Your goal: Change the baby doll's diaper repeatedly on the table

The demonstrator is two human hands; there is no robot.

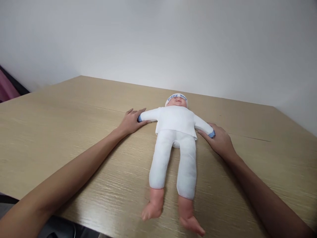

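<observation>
A baby doll (176,120) lies on its back on the table, its head away from me and its bare feet towards me. It wears a white long-sleeved top, white trousers (160,162) and a white hat (177,96) with blue lettering. My left hand (132,121) is closed round the end of the doll's sleeve on the left, by the blue cuff. On the other side my right hand (220,140) grips the opposite sleeve end, its thumb along the near edge. Both doll arms are spread outwards, and the doll's hands are hidden in my grasp.
The wooden table (74,132) has a thin dark seam line at the right. A pale wall (158,43) rises behind it. Pink and black cloth (10,86) shows at the far left, and dark items (61,228) sit below the near edge.
</observation>
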